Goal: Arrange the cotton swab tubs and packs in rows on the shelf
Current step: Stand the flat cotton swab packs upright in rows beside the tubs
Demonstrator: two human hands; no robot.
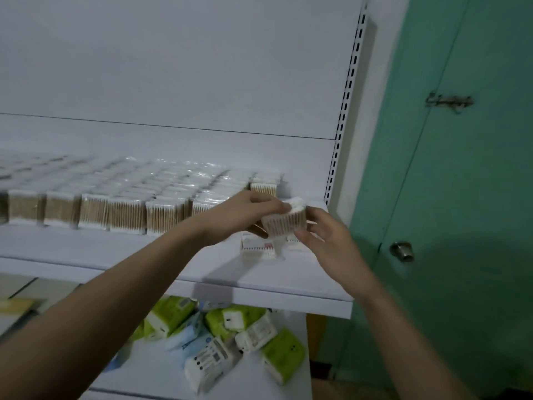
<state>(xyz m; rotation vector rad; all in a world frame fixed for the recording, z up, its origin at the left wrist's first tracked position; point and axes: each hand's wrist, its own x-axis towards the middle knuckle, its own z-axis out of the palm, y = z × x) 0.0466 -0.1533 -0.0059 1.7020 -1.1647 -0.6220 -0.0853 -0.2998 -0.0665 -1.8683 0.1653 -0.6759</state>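
Rows of clear-wrapped cotton swab packs (127, 209) with wooden sticks stand across the white shelf (121, 249), from its left end to near its right end. My left hand (245, 210) grips a swab pack (285, 222) from the left, just above the shelf's right end. My right hand (323, 235) touches the same pack from the right, thumb and fingers around its side. One upright pack (264, 188) stands alone at the end of the back row. A flat pack with a pink label (259, 248) lies on the shelf under my hands.
The white back panel and a slotted upright (347, 90) close the shelf on the right. A green door (467, 168) with a knob (402, 251) and a latch stands beside it. Green, blue and white tissue packs (230, 336) lie heaped on the lower shelf.
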